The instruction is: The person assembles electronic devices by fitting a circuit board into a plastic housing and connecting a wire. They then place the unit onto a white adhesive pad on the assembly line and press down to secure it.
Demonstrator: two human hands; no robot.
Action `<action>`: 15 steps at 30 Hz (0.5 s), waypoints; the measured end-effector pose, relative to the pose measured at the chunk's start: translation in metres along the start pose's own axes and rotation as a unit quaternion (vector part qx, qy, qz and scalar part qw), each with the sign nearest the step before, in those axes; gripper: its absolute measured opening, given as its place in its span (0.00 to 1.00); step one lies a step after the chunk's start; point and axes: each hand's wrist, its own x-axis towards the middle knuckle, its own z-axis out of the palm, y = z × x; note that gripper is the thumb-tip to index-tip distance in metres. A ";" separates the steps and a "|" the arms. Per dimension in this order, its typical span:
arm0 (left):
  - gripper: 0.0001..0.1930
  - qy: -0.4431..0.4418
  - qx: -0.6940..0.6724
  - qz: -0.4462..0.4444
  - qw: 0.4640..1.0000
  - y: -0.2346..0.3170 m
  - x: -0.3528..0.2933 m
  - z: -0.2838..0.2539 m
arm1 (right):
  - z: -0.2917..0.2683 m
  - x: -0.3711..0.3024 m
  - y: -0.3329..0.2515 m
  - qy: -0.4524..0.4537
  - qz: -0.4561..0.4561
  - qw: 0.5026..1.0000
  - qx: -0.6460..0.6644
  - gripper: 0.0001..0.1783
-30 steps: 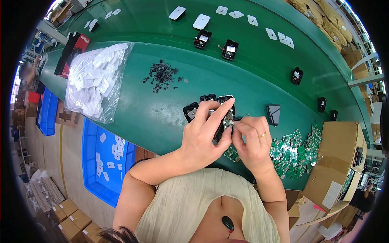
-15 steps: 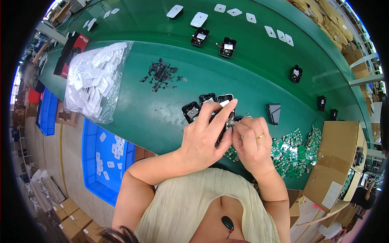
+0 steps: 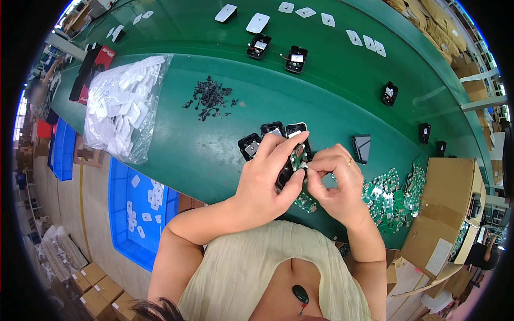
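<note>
My left hand [image 3: 259, 179] is wrapped round a black plastic case [image 3: 284, 174], and a green circuit board [image 3: 298, 155] lies at its open side. At the board's lower right edge, thumb and fingertips of my right hand [image 3: 342, 184] are pinched beside a small silvery-white part. What sits between those tips is too small to make out. Just beyond my left fingers are three black case halves, the leftmost one [image 3: 249, 147] showing a metal plate inside. Below my hands lies a loose circuit board [image 3: 305, 203].
A heap of green circuit boards [image 3: 393, 198] lies right, beside a cardboard box [image 3: 441, 208]. Farther off are a closed black case [image 3: 361, 148], black small parts [image 3: 210, 96] and a bag of white covers [image 3: 123, 107]. Cases and white plates line the green belt [image 3: 342, 69]. A blue bin [image 3: 120, 214] stands lower left.
My right hand has shifted slightly right, its fingers opening into a rounder pinch. The case in my left hand has tilted, so more of the circuit board shows.
</note>
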 end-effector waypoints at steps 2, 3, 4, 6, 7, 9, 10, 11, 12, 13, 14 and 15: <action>0.24 -0.004 -0.010 -0.005 1.000 0.001 0.002 -0.003 | 0.001 -0.003 0.000 0.029 0.060 0.993 0.097 0.15; 0.24 -0.009 -0.020 -0.009 1.000 0.001 0.004 -0.004 | 0.001 -0.003 0.001 0.029 0.059 0.993 0.098 0.15; 0.24 -0.009 -0.020 -0.008 1.000 0.001 0.004 -0.005 | 0.002 -0.003 0.001 0.034 0.065 0.993 0.096 0.14; 0.24 -0.005 -0.035 -0.009 0.999 0.002 0.005 -0.005 | 0.001 -0.003 0.001 0.040 0.071 0.992 0.095 0.14; 0.24 -0.005 -0.035 -0.009 0.999 0.002 0.004 -0.005 | 0.000 0.000 0.000 0.032 0.038 0.997 0.057 0.14; 0.24 -0.010 -0.022 -0.014 1.000 0.002 0.004 -0.005 | -0.003 0.003 -0.001 0.026 0.005 0.999 0.020 0.14; 0.24 -0.010 -0.021 -0.014 1.000 0.002 0.004 -0.005 | -0.004 0.004 -0.002 0.014 -0.054 0.997 -0.058 0.14; 0.24 -0.011 -0.017 0.000 1.000 0.001 0.004 -0.004 | -0.007 0.005 -0.003 0.002 -0.112 0.984 -0.136 0.15; 0.24 -0.012 -0.012 0.012 1.000 0.000 0.004 -0.004 | -0.010 0.007 -0.005 0.002 -0.113 0.984 -0.135 0.15; 0.24 -0.012 -0.012 0.012 1.000 -0.001 0.005 -0.004 | -0.014 0.008 -0.008 -0.042 -0.131 0.979 -0.151 0.15; 0.23 -0.016 -0.014 0.020 1.000 -0.002 0.005 -0.004 | -0.019 0.011 -0.010 -0.087 -0.150 0.971 -0.166 0.16; 0.23 -0.020 -0.016 0.026 0.999 -0.002 0.007 -0.004 | -0.024 0.014 -0.014 -0.088 -0.151 0.971 -0.164 0.16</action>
